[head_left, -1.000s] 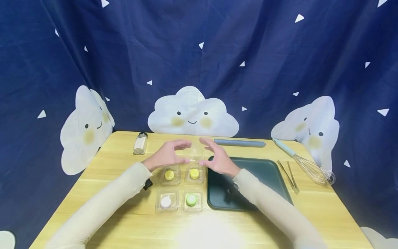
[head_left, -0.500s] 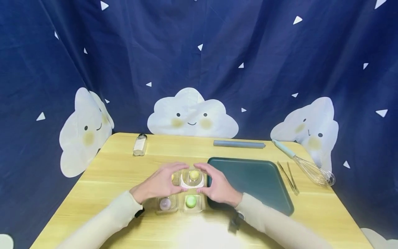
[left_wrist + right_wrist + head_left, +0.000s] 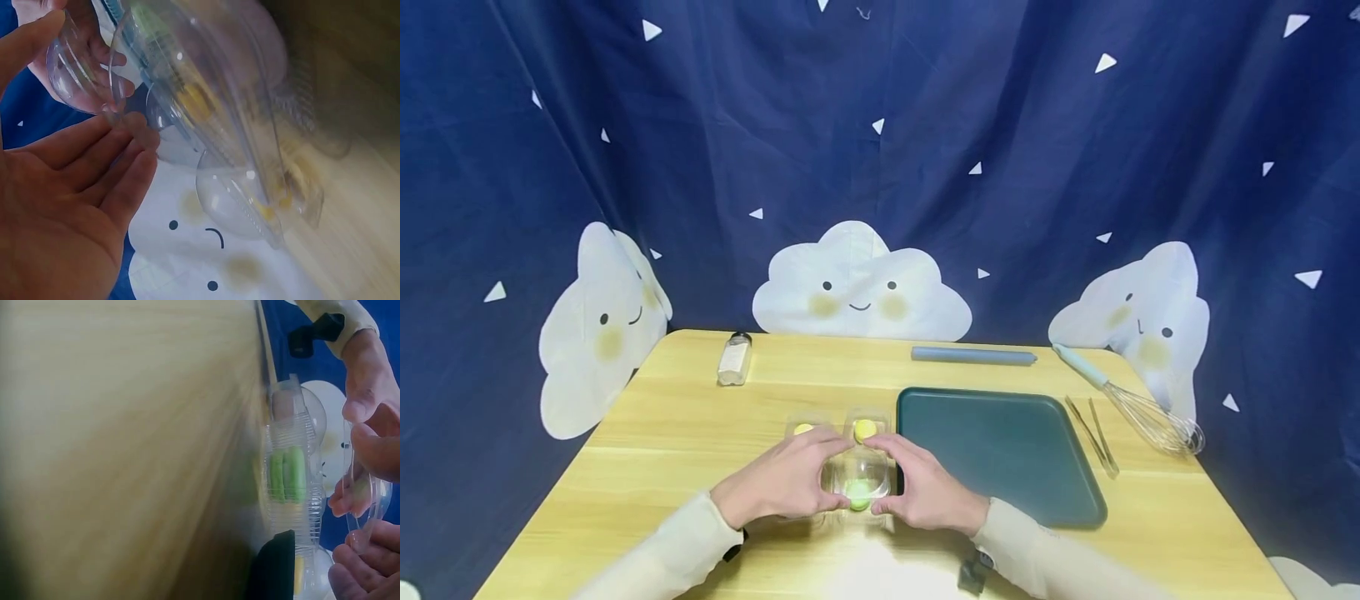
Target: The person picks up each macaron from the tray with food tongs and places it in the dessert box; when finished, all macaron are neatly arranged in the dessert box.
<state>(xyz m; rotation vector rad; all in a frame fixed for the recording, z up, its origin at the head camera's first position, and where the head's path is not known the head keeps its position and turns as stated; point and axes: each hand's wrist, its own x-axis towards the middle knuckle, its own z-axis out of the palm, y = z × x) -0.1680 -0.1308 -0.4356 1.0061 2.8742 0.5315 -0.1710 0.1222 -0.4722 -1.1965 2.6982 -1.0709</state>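
Observation:
Between both hands is a clear plastic domed lid [image 3: 867, 465], its rim gripped from the left by my left hand [image 3: 782, 477] and from the right by my right hand [image 3: 936, 490]. Thumbs are on the near side, fingers on the far side. Directly under the lid, a green macaron [image 3: 287, 475] sits in a clear plastic box; the right wrist view shows a gap between lid and box. Just behind are two yellow macarons, one in the right-hand clear box [image 3: 865, 430], the other partly hidden by my left hand. A pale purple macaron [image 3: 286, 403] is in the neighbouring box, hidden in the head view.
A dark green tray [image 3: 1000, 450] lies close to the right hand. Beyond it are metal tongs [image 3: 1093, 437] and a whisk [image 3: 1138, 408]. A blue-grey rod [image 3: 973, 356] lies along the back edge, and a black-capped jar [image 3: 733, 360] stands back left.
Both hands have brought the clear lid toward the body, from behind the boxes, over the right yellow macaron, to above the green one. The head view has tilted up slightly.

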